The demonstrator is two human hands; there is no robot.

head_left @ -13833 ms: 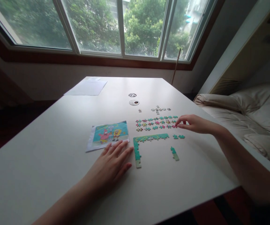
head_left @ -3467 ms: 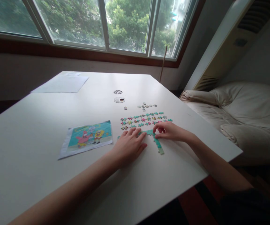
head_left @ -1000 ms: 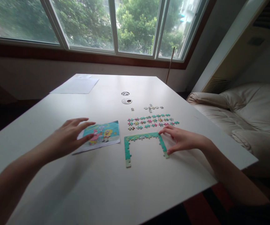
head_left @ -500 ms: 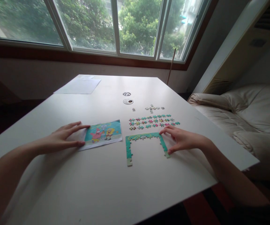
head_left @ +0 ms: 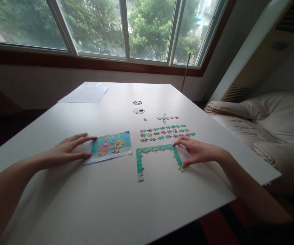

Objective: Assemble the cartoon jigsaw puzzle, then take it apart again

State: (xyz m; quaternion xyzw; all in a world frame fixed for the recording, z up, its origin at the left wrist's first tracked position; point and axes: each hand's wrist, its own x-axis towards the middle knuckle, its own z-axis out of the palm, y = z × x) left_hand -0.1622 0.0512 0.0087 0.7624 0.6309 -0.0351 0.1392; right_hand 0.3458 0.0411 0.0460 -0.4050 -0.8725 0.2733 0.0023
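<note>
My left hand lies with fingers apart on the left edge of a picture sheet showing cartoon figures on teal. On the right, my right hand rests with thumb and fingers spread along the outer side of a green puzzle border. The joined border forms a top and two sides, with pale pieces at both lower ends. Its fingertips touch the upper right corner and the lower right end. Behind the border, several loose puzzle pieces lie in rows, with pale pieces grouped farther back.
Two round inserts are set in the white table toward the back. White papers lie at the far left. A beige sofa stands to the right, and a window spans the wall ahead.
The picture sheet has shifted very slightly left along with my left hand. My right hand and the puzzle border stay in place; the view has moved a little.
</note>
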